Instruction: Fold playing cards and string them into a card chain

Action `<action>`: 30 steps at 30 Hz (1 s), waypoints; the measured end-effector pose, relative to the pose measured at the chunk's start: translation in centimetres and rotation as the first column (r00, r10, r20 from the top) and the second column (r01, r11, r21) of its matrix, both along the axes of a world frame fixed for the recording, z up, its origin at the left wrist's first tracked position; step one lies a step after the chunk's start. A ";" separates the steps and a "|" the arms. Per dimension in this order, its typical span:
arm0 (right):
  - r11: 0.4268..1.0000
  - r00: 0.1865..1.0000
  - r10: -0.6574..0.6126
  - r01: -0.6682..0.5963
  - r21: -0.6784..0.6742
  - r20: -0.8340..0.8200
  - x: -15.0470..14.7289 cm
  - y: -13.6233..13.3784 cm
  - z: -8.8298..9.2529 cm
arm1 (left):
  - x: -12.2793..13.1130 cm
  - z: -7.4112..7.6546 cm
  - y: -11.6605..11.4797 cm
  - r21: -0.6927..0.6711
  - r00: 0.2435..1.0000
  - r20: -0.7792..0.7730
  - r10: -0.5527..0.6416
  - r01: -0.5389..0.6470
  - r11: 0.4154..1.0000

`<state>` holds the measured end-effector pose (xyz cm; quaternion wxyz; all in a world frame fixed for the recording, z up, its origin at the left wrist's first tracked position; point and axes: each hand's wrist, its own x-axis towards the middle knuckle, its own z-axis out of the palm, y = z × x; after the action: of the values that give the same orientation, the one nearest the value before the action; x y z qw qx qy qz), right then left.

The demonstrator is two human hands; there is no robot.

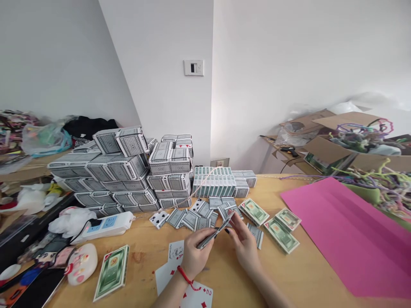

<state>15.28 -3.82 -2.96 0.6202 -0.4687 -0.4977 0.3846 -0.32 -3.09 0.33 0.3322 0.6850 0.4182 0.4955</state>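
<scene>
My left hand (196,253), with a red cord bracelet at the wrist, pinches one end of some folded or bent playing cards (221,230). The thumb and fingers of my right hand (243,243) grip the other end. How many cards are between them I cannot tell. Just beyond both hands lie several loose small cards (192,220), mostly patterned grey backs up. Larger face-up cards (203,294) with red diamonds rest under my left forearm. Green card boxes (281,236) lie right of my right hand, and another green box (112,270) is at the left.
Tall stacks of blocks wrapped in grey-patterned cards (133,143) stand at the back left. Beside them is a row of boxes (213,183). A white power strip (108,226) lies left. Pink sheet (346,239) covers the right side, near cluttered cardboard boxes (328,150).
</scene>
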 end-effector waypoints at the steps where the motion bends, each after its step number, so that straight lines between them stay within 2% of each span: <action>1: 1.000 1.000 0.020 -0.020 -0.008 0.003 0.1 0.0 0.1 | 0.0 0.0 0.0 -0.017 1.000 0.007 -0.011 0.011 1.000; 5: 0.994 0.994 0.111 -0.111 -0.025 0.018 0.0 -0.2 0.8 | 0.3 0.2 -0.2 -0.064 0.999 0.043 -0.034 0.037 0.997; 11: 0.990 0.985 0.137 -0.132 -0.046 0.106 0.1 -0.3 1.8 | 0.2 0.3 -0.3 -0.110 0.997 0.053 -0.050 0.056 0.992; 17: 0.984 0.969 0.174 -0.164 -0.068 0.174 0.6 -0.2 1.8 | 0.1 0.3 -0.1 -0.148 0.999 0.050 -0.021 0.028 0.989; 27: 0.995 0.927 0.087 -0.064 -0.074 0.366 0.3 -0.6 1.9 | -0.1 0.2 0.2 -0.233 1.000 0.031 -0.007 0.014 0.972; 30: 0.992 0.934 0.100 -0.068 -0.106 0.343 0.3 -0.8 2.0 | 0.0 0.2 0.1 -0.237 0.999 0.023 0.030 -0.024 0.971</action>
<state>15.56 -4.57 -1.01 0.4831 -0.5358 -0.6006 0.3446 -0.33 -2.94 0.55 0.4102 0.6283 0.4791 0.4554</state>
